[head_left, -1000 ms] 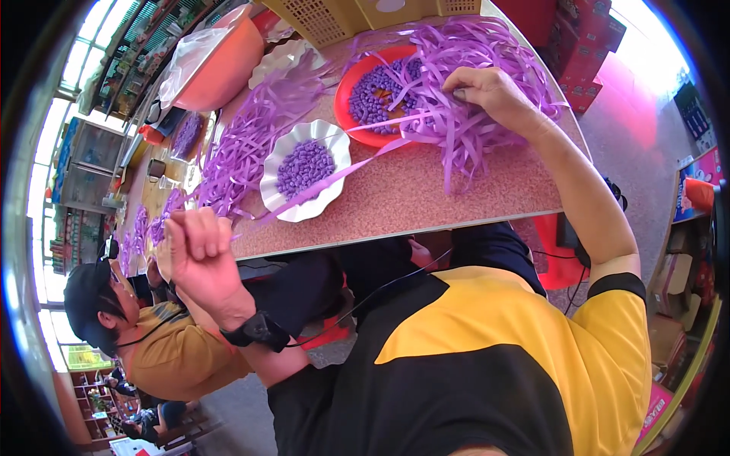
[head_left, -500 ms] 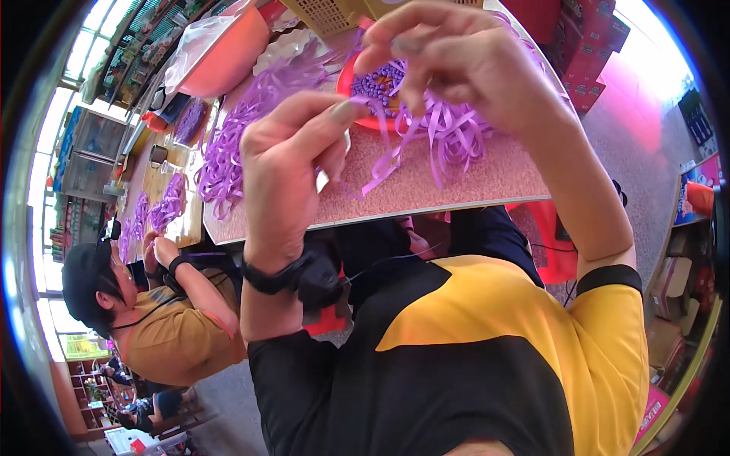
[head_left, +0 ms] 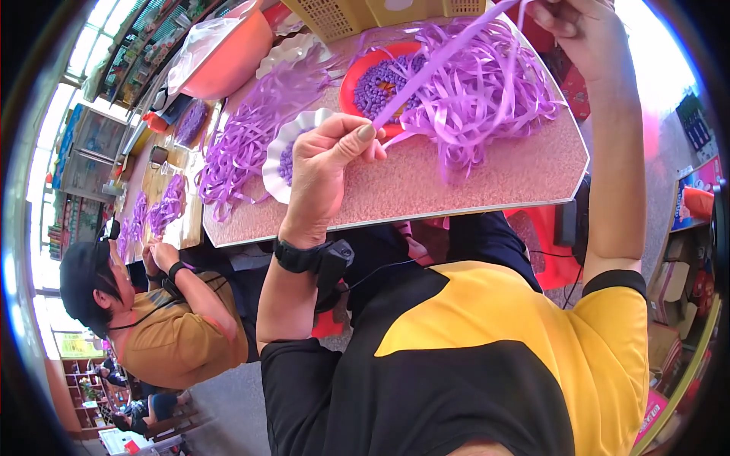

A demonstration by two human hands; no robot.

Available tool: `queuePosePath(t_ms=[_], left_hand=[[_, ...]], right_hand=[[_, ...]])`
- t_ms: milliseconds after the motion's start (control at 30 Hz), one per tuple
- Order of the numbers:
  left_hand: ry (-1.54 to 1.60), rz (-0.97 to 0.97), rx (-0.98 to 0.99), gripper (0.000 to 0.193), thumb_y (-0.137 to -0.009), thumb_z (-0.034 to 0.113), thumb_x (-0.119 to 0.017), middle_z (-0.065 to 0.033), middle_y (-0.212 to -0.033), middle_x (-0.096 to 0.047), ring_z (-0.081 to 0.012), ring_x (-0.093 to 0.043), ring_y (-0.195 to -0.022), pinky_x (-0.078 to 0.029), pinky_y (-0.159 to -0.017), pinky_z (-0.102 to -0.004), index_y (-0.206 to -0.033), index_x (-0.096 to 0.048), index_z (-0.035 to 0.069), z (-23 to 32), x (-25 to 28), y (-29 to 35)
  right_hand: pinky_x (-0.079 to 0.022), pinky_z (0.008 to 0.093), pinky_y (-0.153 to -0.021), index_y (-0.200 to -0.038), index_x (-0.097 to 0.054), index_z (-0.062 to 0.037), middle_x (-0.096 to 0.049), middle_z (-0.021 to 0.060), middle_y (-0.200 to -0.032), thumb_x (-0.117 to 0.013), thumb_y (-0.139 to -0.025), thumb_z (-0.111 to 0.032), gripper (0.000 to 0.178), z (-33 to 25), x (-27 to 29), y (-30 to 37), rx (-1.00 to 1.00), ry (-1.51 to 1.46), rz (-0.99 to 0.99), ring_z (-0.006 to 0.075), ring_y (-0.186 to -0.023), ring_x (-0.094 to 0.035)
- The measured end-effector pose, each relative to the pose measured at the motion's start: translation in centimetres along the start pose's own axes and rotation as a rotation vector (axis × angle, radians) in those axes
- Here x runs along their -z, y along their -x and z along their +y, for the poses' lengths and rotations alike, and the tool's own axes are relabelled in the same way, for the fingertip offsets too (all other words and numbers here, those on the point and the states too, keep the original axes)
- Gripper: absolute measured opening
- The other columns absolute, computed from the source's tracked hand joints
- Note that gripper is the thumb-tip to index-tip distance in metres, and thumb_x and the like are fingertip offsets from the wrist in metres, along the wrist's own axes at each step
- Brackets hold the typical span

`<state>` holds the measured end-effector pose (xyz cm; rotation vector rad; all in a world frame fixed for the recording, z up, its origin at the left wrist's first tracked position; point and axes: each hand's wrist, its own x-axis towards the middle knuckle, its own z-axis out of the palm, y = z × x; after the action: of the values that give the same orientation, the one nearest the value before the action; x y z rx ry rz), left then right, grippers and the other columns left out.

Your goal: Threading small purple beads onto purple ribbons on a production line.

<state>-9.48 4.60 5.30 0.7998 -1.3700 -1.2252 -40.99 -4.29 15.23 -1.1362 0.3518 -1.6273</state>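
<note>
R hand (head_left: 582,34) has moved up, away from L hand (head_left: 323,163) — both grips pinching ribbon (head_left: 437,70); prob. light, soft, slippery — hold nr. ends.

Daylight glares through tall windows (head_left: 86,42) on the left, beside crowded shelves (head_left: 133,57). A speckled pink worktop (head_left: 525,171) stands above a grey floor (head_left: 236,395), a red stool (head_left: 544,262) near its edge. Cardboard boxes (head_left: 673,277) are piled along the far right.
</note>
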Motion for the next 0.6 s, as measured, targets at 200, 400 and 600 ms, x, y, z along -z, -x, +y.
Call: queuePosePath(t_ms=[200,400,600], left_hand=[[0.199,0.032,0.106,0.022,-0.099,0.015,-0.059,-0.0045,-0.072,-0.057,-0.0164,-0.061,-0.067,-0.054,-0.065,-0.0323,-0.098,-0.065,-0.006,-1.6,0.5,-1.9],[0.003,0.009,0.196,0.024,-0.099,0.017,-0.060,-0.0013,-0.067,-0.051,-0.0113,-0.052,-0.056,-0.046,-0.047,-0.0252,-0.096,-0.062,-0.006,3.5,0.7,-7.2],[-0.115,-0.249,0.077,0.022,-0.100,0.020,-0.057,0.0010,-0.071,-0.050,-0.0084,-0.050,-0.062,-0.042,-0.055,-0.0239,-0.100,-0.064,-0.001,12.5,-1.1,-14.2]], right_hand=[[-0.045,0.0214,-0.046,-0.104,-0.067,0.0008,-0.069,0.0054,-0.073,-0.062,-0.094,-0.011,0.015,2.7,6.0,-1.1,0.060,0.928,0.198,0.0120,-0.057,-0.061],[-0.053,0.0246,-0.066,-0.103,-0.070,-0.0050,-0.069,0.0033,-0.101,-0.060,-0.087,0.002,0.020,8.0,1.6,5.2,-0.232,0.815,-0.486,0.0128,-0.078,-0.065],[-0.051,0.0364,-0.074,-0.100,-0.068,-0.0027,-0.069,0.0110,-0.093,-0.063,-0.084,0.001,0.017,11.2,2.2,4.7,-0.080,1.023,-0.746,0.0227,-0.082,-0.066]])
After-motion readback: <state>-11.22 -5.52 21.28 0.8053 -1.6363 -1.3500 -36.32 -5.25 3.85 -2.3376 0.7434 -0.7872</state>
